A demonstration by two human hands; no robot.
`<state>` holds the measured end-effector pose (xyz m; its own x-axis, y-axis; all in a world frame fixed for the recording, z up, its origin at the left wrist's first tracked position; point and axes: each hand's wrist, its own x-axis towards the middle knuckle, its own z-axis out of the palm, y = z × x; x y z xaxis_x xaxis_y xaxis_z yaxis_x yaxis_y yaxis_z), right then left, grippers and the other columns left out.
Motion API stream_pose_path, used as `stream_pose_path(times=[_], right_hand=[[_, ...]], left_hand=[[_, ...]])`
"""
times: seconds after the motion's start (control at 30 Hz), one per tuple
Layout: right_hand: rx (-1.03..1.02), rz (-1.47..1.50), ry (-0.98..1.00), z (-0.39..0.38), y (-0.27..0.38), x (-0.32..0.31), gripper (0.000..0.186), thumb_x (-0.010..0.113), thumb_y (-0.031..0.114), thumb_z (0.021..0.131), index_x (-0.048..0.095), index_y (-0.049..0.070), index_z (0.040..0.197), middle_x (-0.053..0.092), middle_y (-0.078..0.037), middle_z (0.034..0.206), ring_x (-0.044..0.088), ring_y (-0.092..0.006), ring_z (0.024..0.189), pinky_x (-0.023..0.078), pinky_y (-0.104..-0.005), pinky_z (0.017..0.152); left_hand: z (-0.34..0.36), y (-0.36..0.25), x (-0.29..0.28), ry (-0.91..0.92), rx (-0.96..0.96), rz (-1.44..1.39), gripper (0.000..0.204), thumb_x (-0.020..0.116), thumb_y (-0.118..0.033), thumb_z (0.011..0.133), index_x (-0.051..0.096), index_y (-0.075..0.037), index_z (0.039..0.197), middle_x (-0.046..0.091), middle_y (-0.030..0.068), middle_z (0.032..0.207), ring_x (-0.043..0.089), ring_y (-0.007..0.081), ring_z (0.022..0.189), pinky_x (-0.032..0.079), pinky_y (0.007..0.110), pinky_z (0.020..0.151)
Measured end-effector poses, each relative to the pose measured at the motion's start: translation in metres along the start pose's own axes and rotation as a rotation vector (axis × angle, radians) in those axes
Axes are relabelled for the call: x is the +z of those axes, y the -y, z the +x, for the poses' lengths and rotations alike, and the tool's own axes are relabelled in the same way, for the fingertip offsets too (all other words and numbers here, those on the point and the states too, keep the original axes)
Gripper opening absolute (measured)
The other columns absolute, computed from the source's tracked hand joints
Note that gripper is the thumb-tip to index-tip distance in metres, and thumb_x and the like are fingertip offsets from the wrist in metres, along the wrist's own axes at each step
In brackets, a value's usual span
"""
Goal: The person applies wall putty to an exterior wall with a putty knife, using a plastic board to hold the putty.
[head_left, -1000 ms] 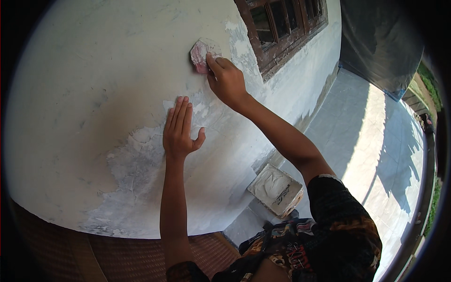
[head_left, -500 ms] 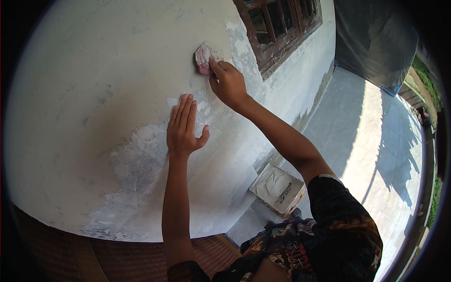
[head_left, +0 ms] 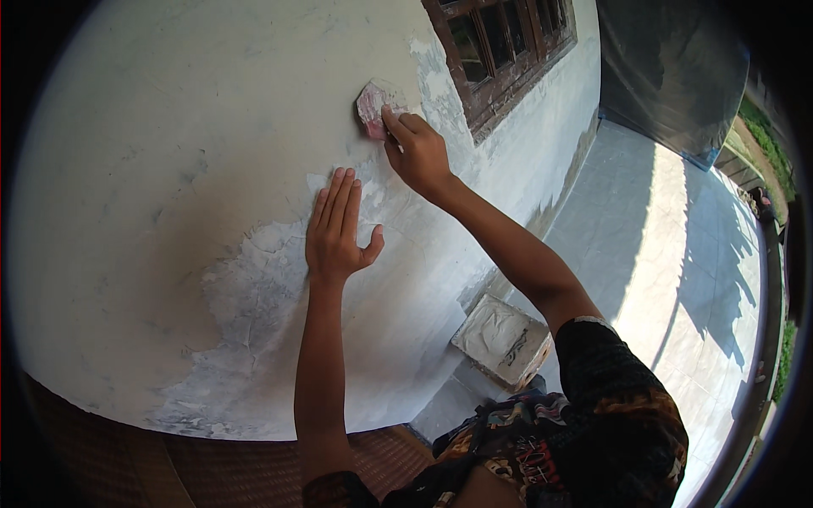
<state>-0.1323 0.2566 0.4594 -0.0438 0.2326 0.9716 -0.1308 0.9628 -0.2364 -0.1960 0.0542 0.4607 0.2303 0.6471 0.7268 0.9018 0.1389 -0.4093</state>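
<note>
My right hand (head_left: 417, 154) grips a flat, pinkish putty scraper (head_left: 373, 107) caked with white filler. The scraper lies against the pale wall (head_left: 127, 229), to the left of the window. Lower and to the left, my left hand (head_left: 336, 233) rests flat on the same wall, its fingers stretched upward together and its thumb apart. A rough patch of whiter, flaking filler (head_left: 246, 296) spreads over the wall below and left of that hand.
A brown wooden window (head_left: 500, 68) is set in the wall at upper right. On the tiled floor (head_left: 593, 229) stands a rectangular tub (head_left: 533, 360) holding white paste, close to my body. A dark sheet (head_left: 677, 76) hangs at the far right, and brown woven matting (head_left: 246, 474) lies at lower left.
The view has shifted slightly. Both hands and the scraper keep nearly the same places on the wall.
</note>
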Motion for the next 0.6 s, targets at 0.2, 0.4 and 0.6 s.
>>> stream_pose_path(times=[0.2, 0.4, 0.6], right_hand=[[0.058, 0.125, -0.108, 0.033, -0.004, -0.025, 0.048, 0.07, 0.001, 0.074, 0.065, 0.005, 0.121, 0.057, -0.01, 0.077, 0.058, -0.0267, 0.069, 0.049, -0.0382, 0.061], [-0.077, -0.075, -0.109, 0.044, -0.03, -0.003, 0.049, 0.071, 0.0, 0.075, 0.064, 0.003, 0.124, 0.061, -0.011, 0.083, 0.061, -0.0265, 0.074, 0.052, -0.0359, 0.065], [-0.008, 0.197, 0.033, -0.02, 0.01, -0.028, 0.054, 0.073, -0.007, 0.07, 0.066, 0.004, 0.123, 0.056, -0.009, 0.075, 0.058, -0.023, 0.067, 0.05, -0.0337, 0.06]], left_hand=[[0.003, -0.003, 0.003, 0.003, 0.015, -0.016, 0.06, 0.055, -0.032, 0.088, 0.053, 0.008, 0.132, 0.052, 0.0206, 0.143, 0.046, 0.0345, 0.138, 0.032, 0.048, 0.115], [0.004, -0.003, 0.01, -0.017, 0.015, -0.016, 0.061, 0.055, -0.032, 0.087, 0.052, 0.007, 0.133, 0.052, 0.0208, 0.143, 0.046, 0.0349, 0.138, 0.033, 0.048, 0.114], [0.003, -0.001, 0.005, 0.005, 0.01, -0.013, 0.062, 0.056, -0.033, 0.087, 0.052, 0.007, 0.133, 0.052, 0.0208, 0.144, 0.045, 0.0346, 0.138, 0.033, 0.048, 0.114]])
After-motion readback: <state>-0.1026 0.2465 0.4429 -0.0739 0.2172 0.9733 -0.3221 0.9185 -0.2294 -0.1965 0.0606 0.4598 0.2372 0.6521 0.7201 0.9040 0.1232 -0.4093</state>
